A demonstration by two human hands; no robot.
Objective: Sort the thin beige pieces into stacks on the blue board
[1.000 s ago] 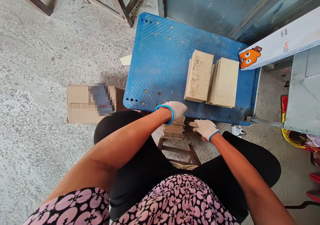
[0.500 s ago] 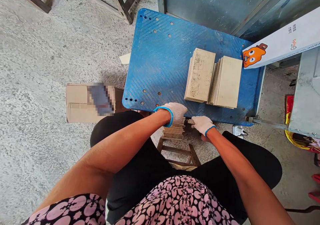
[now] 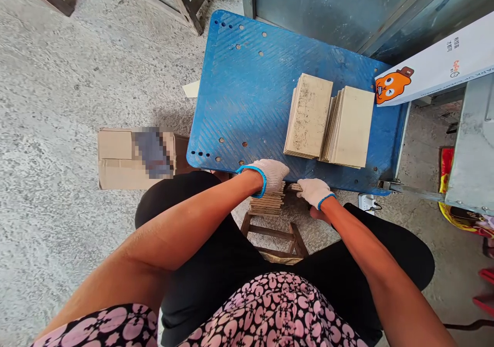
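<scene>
My left hand (image 3: 270, 175), in a white glove with a blue cuff, lies curled over the top of a low stack of thin brown tiles (image 3: 267, 204) between my knees. My right hand (image 3: 313, 191), gloved the same way, grips the right side of that stack, where a tile edge (image 3: 295, 187) sticks out. The stack rests on a small wooden stool (image 3: 275, 236). Just beyond, two stacks of beige tiles (image 3: 309, 114) (image 3: 349, 126) stand side by side on a blue platform cart (image 3: 239, 95).
A cardboard box (image 3: 116, 158) lies on the concrete floor to the left. A white carton with an orange cartoon figure (image 3: 436, 67) juts in at the upper right, beside a grey metal table (image 3: 469, 151). A white power strip (image 3: 366, 201) lies by my right knee.
My right hand has slid slightly left along the stack's side. The view has drifted a little; the left hand stays on top of the tiles.
</scene>
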